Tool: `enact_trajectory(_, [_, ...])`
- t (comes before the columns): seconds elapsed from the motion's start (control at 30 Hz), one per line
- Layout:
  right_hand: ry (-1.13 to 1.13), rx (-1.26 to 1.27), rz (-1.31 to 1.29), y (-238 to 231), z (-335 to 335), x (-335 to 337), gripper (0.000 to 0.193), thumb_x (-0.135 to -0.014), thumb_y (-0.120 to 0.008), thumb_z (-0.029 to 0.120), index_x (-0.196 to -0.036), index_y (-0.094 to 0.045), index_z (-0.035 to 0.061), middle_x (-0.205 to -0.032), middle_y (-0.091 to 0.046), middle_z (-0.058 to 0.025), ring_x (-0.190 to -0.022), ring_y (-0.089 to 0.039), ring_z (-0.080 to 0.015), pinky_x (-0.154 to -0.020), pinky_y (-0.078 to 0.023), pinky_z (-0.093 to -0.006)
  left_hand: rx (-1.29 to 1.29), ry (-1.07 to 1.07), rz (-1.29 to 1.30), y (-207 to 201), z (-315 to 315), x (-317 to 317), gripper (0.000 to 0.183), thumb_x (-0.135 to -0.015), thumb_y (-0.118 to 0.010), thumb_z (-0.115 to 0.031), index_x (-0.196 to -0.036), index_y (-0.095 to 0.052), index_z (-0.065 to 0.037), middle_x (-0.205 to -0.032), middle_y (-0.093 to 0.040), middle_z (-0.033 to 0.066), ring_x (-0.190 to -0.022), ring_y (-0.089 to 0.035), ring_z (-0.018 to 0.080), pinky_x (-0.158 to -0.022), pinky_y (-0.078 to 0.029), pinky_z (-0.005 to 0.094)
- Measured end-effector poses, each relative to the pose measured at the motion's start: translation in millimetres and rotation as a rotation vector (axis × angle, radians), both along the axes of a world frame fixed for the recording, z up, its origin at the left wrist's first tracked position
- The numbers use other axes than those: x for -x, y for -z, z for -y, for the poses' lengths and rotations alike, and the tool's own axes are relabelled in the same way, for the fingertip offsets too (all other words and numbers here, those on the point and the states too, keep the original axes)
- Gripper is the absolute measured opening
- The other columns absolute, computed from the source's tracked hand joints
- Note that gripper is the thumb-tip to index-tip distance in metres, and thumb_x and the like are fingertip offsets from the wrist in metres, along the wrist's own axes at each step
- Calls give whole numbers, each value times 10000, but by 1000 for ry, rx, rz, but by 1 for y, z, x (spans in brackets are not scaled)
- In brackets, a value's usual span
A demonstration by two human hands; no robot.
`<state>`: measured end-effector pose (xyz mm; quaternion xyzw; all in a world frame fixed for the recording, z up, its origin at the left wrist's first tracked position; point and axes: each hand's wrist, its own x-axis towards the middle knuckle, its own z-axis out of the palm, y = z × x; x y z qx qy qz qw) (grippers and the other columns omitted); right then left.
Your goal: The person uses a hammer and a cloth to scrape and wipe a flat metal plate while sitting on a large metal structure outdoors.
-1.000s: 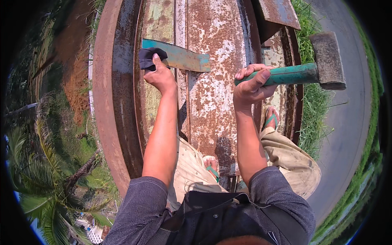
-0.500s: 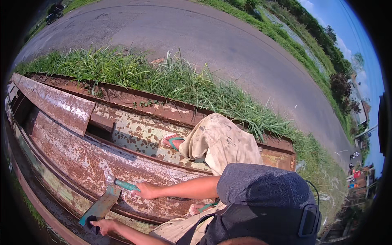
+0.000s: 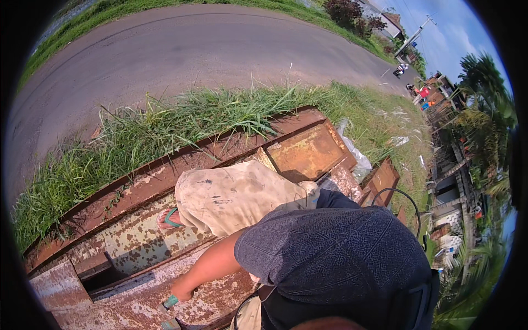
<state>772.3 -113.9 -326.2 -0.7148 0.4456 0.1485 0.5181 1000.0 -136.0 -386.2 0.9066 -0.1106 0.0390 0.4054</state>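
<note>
My right hand [image 3: 182, 288] is closed round the green handle of a hammer [image 3: 171, 301], low over the rusty steel surface. Only a short part of the handle shows clearly, and the head is hard to make out. Just below it, at the lower edge, a corner of a metal plate [image 3: 171, 324] shows. My left hand is out of the picture. Long rusty steel beams [image 3: 129, 305] with flaking paint lie under my arm. My foot in a green sandal [image 3: 171, 218] rests in the channel of a peeling beam.
A raised rusty flange [image 3: 159, 170] runs along the far side, with tall grass [image 3: 187, 121] behind it and a paved road [image 3: 181, 49] beyond. A dark gap [image 3: 104, 278] opens between the beams. Plastic sheeting [image 3: 357, 154] lies past the beam ends. A motorcycle [image 3: 400, 70] is on the road.
The view has swung to the right, showing the beam ends and roadside buildings. My left hand and most of the plate it held have left the picture. My right hand still grips the hammer.
</note>
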Motion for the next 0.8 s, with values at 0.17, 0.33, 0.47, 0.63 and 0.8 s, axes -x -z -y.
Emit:
enact_trajectory(0.17, [8,18,32,5,-1,5,362,-1020,-553,370,-981,-734,59,-923,-684,-146,-777,-642,-311,-687,-506,-521,25,44,-115,0,10,8,836,-772,-829,-559,-912,-595,231,-813,-669,346,-829,-697,397,-703,-588,490])
enact_trajectory(0.33, [-41,35,28,7,-3,3,364,-1015,-566,373,-1037,-720,45,-941,-680,-139,-799,-648,-301,-696,-516,-512,58,43,-214,-4,7,3,811,-783,-828,-541,-918,-598,225,-830,-673,336,-823,-697,385,-696,-589,485])
enact_trajectory(0.47, [-95,171,-8,18,-17,-1,405,-1001,-583,380,-1051,-712,0,-981,-696,-153,-866,-671,-311,-749,-542,-507,100,42,-297,-7,-2,-4,791,-792,-826,-526,-922,-600,220,-844,-676,329,-818,-696,375,-691,-590,481])
enact_trajectory(0.63, [-192,326,41,54,-36,0,410,-992,-592,381,-1053,-716,-6,-1023,-707,-160,-938,-684,-324,-800,-550,-510,187,14,-390,-20,-23,-24,765,-803,-825,-508,-928,-602,214,-862,-680,319,-813,-695,363,-685,-592,476])
enact_trajectory(0.8, [-204,404,119,34,-35,1,472,-914,-663,374,-1138,-618,-39,-1003,-715,-190,-1035,-684,-383,-911,-515,-538,288,-121,-419,-42,-79,-84,740,-815,-823,-490,-933,-605,207,-879,-684,309,-807,-695,351,-679,-593,471])
